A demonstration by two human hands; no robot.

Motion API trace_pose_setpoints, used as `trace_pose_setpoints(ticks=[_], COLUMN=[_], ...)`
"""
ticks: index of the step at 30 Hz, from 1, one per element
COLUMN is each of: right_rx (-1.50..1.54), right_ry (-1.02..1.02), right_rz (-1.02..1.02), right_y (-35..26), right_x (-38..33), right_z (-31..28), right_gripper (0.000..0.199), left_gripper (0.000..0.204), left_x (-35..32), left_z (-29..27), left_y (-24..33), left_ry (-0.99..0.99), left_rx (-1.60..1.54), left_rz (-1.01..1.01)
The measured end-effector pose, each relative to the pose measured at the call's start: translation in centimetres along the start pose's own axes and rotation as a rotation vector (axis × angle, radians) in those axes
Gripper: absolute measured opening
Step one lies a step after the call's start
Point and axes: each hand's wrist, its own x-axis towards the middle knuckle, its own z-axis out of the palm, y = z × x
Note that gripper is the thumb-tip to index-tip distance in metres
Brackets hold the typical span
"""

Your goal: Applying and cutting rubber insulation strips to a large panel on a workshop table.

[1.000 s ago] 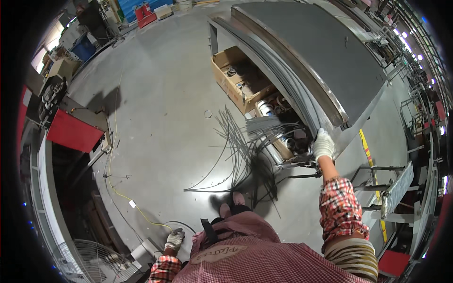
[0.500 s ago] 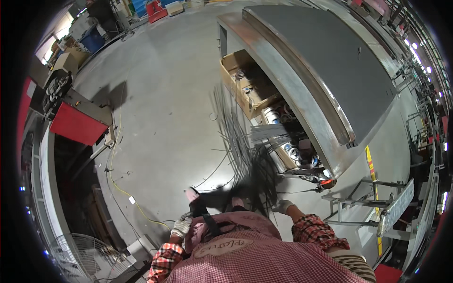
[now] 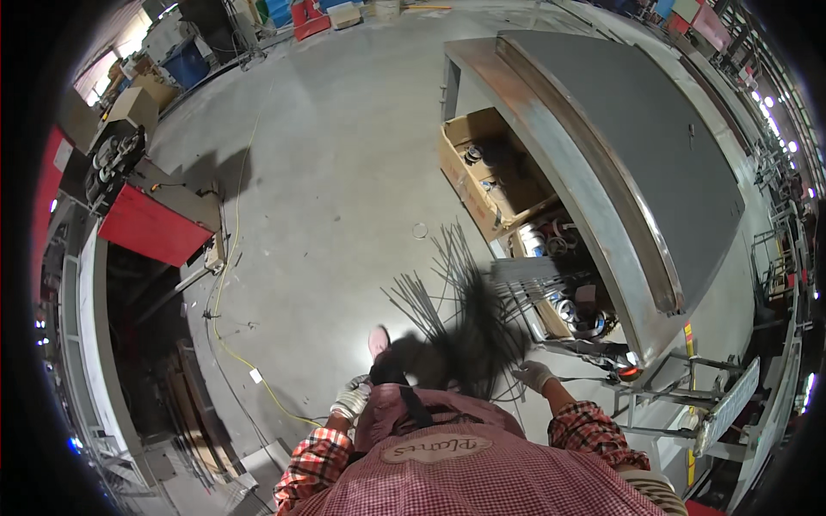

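Under the table (image 3: 637,146), an open cardboard box (image 3: 469,193) holds a few small round parts (image 3: 473,155) near its far end, with much of its bottom showing. Next to it, nearer the person, a second box (image 3: 553,320) is crowded with white-sided rolls (image 3: 565,310) and darker pieces too shadowed to name; a grey bundle (image 3: 527,271) juts out across it. Long wires (image 3: 458,258) fan over the floor (image 3: 327,189) in front of the person, blurring into a dark mass. The gloved right hand (image 3: 535,375) is half curled just beside them, the left hand (image 3: 351,399) bent at the apron (image 3: 482,473); whether either grips anything, I cannot tell.
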Motion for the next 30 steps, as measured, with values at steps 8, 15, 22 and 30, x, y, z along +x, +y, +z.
trace_pose_setpoints(ticks=[8,15,22,30], right_rx=[0.135,0.112,0.099,0.006], right_ry=[0.169,0.026,0.159,0.112], right_rz=[0.044,-0.101,-0.078,0.009], right_y=[-12.9,-28.4,-33.3,-31.0], right_x=[5.6,5.0,5.9,5.5], right_z=[1.5,0.7,-1.7,-2.2], right_gripper=[0.056,0.055,0.055,0.056], left_gripper=[0.032,0.029,0.013,0.035], left_x=[11.6,24.3,31.2,27.8], left_z=[-14.6,-29.0,-31.1,-25.0], left_y=[5.5,10.6,6.5,21.3], left_ry=[-0.132,0.01,-0.237,-0.019], left_rx=[0.28,-0.43,-0.001,0.209], left_rz=[-0.04,-0.083,-0.347,-0.213])
